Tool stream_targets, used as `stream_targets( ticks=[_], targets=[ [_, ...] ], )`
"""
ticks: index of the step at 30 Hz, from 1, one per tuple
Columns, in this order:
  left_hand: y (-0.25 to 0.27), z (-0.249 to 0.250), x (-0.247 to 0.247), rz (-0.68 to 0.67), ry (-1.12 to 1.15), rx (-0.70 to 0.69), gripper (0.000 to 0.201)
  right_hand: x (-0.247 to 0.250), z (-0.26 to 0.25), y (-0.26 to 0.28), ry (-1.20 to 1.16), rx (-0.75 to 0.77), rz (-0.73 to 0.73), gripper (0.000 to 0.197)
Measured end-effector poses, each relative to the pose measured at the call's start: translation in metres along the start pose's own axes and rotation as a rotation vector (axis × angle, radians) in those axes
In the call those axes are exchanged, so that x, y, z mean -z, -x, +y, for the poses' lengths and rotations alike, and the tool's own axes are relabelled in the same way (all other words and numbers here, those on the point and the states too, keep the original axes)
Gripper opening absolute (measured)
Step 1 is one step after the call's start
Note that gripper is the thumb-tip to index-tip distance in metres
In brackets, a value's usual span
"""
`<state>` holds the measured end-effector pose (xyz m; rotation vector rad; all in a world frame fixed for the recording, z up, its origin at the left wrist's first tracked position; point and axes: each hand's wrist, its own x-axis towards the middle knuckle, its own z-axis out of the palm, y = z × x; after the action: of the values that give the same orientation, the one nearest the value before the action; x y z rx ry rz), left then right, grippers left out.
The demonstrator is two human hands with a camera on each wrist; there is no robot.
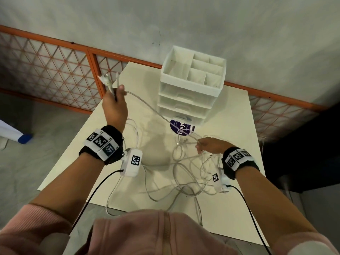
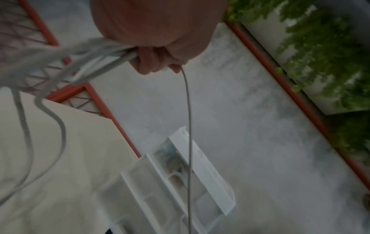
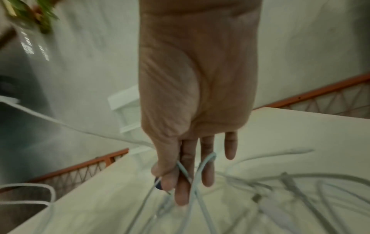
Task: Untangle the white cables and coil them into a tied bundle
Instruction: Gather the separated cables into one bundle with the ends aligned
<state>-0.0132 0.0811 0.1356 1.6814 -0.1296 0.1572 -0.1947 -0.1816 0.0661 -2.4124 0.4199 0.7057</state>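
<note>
A tangle of white cables (image 1: 185, 170) lies on the cream table (image 1: 228, 107), loops trailing over its near edge. My left hand (image 1: 115, 100) is raised above the table's left side, fist closed round a bunch of cable ends (image 2: 96, 63); their plugs (image 1: 105, 80) stick up past the fist. One cable (image 1: 147, 105) runs taut from that fist down to my right hand (image 1: 207, 145). My right hand (image 3: 188, 178) is low over the tangle, thumb and fingers pinching a cable loop (image 3: 202, 166).
A white drawer organiser (image 1: 191, 83) with open top compartments stands at the table's back. A purple round label (image 1: 181, 127) lies just before it. Orange mesh fencing (image 1: 55, 67) and a grey wall are behind. Black wrist-camera leads (image 1: 95, 192) hang by my arms.
</note>
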Motion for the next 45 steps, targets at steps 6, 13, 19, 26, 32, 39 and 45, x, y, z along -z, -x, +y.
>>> stream_targets(
  ticks=[6, 13, 19, 26, 32, 39, 45],
  targets=[
    [0.001, -0.017, 0.003, -0.069, -0.034, 0.083, 0.010, 0.024, -0.008, 0.008, -0.071, 0.056, 0.411, 0.024],
    [0.054, 0.031, -0.030, -0.700, -0.003, -0.078, 0.027, 0.071, -0.100, 0.043, -0.023, 0.324, 0.359, 0.026],
    [0.047, 0.013, -0.033, -0.655, -0.056, -0.127, 0.026, 0.072, -0.097, 0.042, -0.201, 0.360, 0.302, 0.019],
    [0.022, 0.007, -0.015, -0.361, -0.132, -0.218, 0.027, 0.018, -0.019, 0.023, -0.080, 0.089, 0.239, 0.021],
    [0.016, -0.005, 0.005, -0.826, -0.174, -0.002, 0.015, 0.033, -0.006, 0.038, -0.096, 0.006, 0.110, 0.034],
    [0.030, -0.027, 0.012, -1.490, -0.829, 0.157, 0.016, 0.006, -0.012, 0.034, 0.237, -0.287, -0.367, 0.027],
    [0.037, -0.034, 0.002, -1.274, -0.581, 0.257, 0.049, -0.023, -0.042, -0.008, 0.042, -0.031, 0.047, 0.020]
  ],
)
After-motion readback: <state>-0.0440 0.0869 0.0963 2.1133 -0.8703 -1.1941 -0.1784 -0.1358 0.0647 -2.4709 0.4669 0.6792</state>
